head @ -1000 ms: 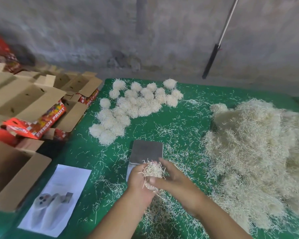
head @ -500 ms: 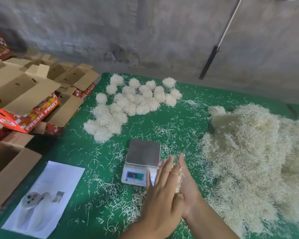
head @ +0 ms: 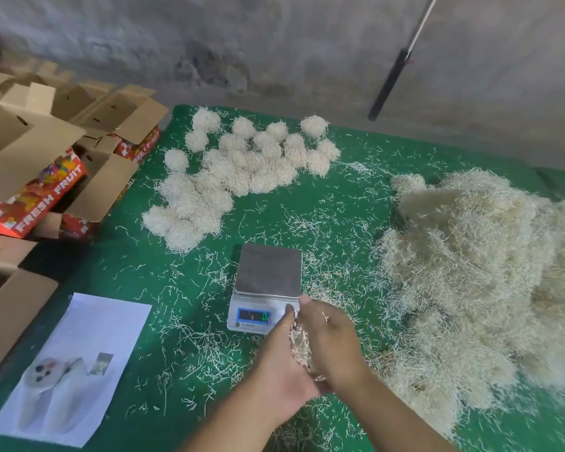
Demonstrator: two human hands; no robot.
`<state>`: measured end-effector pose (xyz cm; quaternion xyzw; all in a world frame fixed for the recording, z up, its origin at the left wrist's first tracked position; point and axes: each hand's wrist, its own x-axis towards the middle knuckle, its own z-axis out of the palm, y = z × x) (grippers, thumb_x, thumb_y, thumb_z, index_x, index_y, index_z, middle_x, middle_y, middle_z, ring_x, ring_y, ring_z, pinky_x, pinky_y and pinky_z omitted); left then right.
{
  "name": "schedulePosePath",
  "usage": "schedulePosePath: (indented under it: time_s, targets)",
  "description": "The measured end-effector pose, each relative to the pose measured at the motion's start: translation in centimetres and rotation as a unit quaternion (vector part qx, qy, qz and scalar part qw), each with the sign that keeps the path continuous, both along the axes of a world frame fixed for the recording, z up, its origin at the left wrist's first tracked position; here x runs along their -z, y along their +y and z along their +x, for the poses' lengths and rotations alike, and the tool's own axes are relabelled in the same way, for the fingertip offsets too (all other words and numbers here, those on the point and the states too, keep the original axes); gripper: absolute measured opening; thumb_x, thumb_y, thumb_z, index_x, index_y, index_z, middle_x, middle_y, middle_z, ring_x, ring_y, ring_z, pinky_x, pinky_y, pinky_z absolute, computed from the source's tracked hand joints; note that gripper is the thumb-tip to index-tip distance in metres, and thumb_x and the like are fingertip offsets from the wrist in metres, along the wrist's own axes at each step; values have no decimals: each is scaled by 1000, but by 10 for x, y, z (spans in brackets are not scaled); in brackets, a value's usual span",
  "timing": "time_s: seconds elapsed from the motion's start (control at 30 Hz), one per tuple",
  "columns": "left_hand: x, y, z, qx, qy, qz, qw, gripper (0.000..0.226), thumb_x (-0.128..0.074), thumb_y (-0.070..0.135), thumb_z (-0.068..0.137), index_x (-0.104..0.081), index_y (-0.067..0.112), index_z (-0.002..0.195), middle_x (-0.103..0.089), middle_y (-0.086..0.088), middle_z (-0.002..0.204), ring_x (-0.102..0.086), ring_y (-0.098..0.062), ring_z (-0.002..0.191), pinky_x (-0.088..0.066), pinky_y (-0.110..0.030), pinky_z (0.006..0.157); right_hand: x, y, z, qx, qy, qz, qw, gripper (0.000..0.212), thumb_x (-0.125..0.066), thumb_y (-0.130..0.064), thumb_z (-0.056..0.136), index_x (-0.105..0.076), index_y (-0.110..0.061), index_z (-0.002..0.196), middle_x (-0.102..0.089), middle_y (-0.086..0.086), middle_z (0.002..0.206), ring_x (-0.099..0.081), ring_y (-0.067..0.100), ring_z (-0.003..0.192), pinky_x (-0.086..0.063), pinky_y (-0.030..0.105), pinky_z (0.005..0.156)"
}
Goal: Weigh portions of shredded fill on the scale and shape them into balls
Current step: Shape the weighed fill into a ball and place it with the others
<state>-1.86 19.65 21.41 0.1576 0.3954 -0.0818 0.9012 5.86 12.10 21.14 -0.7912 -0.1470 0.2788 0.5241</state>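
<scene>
My left hand (head: 282,370) and my right hand (head: 331,344) press palm to palm around a small portion of shredded fill (head: 299,345), just in front of the scale's right corner. Their fingers lie fairly straight. The scale (head: 268,272) stands mid-table with a bare steel platform and a lit display (head: 254,316). A big pile of pale shredded fill (head: 477,272) covers the right side of the green table (head: 190,278). Several finished balls (head: 238,168) are grouped at the back left.
Open cardboard boxes (head: 30,151), some printed red, stand off the table's left edge. A white printed sheet (head: 75,363) lies at the front left. Loose strands litter the green cloth. A dark-handled pole (head: 392,79) leans on the grey wall behind.
My hands went from pinching the portion in the fingers to pressing it between flat palms, rubbing against each other. The view shifted, so the scale's display now shows.
</scene>
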Motion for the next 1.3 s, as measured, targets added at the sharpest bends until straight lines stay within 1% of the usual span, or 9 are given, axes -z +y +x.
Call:
schedulePosePath:
  time_s: [0.2, 0.3, 0.43, 0.5, 0.57, 0.67, 0.9, 1.03, 1.3]
  targets:
    - [32, -8, 9, -56, 69, 158, 983, 43, -66, 67, 89, -80, 30, 104, -80, -2, 102, -75, -20, 103, -61, -36, 70, 42, -6, -17, -35, -65, -68, 995, 39, -37, -61, 106, -64, -33, 105, -65, -10, 100, -62, 3, 95, -48, 22, 80]
    - [43, 3, 7, -2, 37, 138, 990, 61, -68, 81, 78, -74, 38, 121, -72, 2, 126, -66, -22, 123, -63, -49, 83, 57, -11, -13, -11, -13, -92, 996, 62, -26, -75, 97, -57, -34, 131, -63, -9, 124, -63, 5, 114, -55, 32, 95]
    - [65, 12, 8, 120, -47, 137, 982, 76, -89, 57, 78, -61, 25, 140, -51, -1, 151, -57, -26, 135, -59, -53, 96, 69, -13, -3, 15, 93, -154, 984, 111, -13, -97, 78, -25, -25, 162, -43, 12, 159, -56, 26, 132, -45, 47, 115]
    - [83, 14, 8, 149, -51, 185, 970, 91, -93, 52, 73, -48, 25, 147, -48, -1, 153, -61, -22, 130, -56, -48, 102, 69, -20, 6, 38, 169, -168, 970, 99, -18, -92, 84, -29, -30, 160, -53, 6, 150, -59, 23, 121, -47, 49, 111]
    - [103, 23, 11, 173, -21, 306, 936, 107, -89, 58, 72, -30, 33, 157, -42, 9, 157, -55, -18, 134, -45, -46, 114, 71, -31, 11, 71, 216, -165, 960, 92, -21, -88, 89, -38, -29, 159, -57, 4, 148, -57, 25, 129, -46, 55, 114]
    - [139, 44, 23, 218, 34, 558, 800, 96, -84, 60, 76, -31, 34, 152, -41, 9, 159, -46, -14, 138, -36, -39, 116, 77, -47, 15, 124, 224, -158, 954, 90, -25, -84, 92, -39, -27, 160, -54, 8, 154, -60, 27, 127, -53, 51, 105]
    - [190, 69, 38, 286, 41, 725, 625, 89, -92, 41, 72, -37, 27, 141, -49, 1, 138, -53, -10, 121, -46, -22, 103, 81, -93, 12, 210, 241, -158, 934, 48, -48, -53, 106, -46, -20, 141, -54, 11, 148, -65, 29, 113, -56, 44, 85]
    - [200, 91, 26, 301, 67, 746, 591, 82, -94, 33, 71, -44, 25, 134, -44, 1, 135, -56, -12, 117, -54, -30, 104, 81, -109, 14, 235, 250, -154, 926, 51, -56, -45, 105, -47, -14, 145, -57, 13, 143, -69, 32, 108, -58, 45, 81]
    - [197, 168, -50, 232, 262, 743, 571, 66, -90, 24, 76, -50, 18, 128, -46, -9, 116, -57, -19, 83, -54, -34, 62, 87, -116, 15, 240, 260, -154, 922, 48, -60, -48, 103, -50, -18, 139, -64, 6, 128, -74, 31, 104, -60, 43, 78]
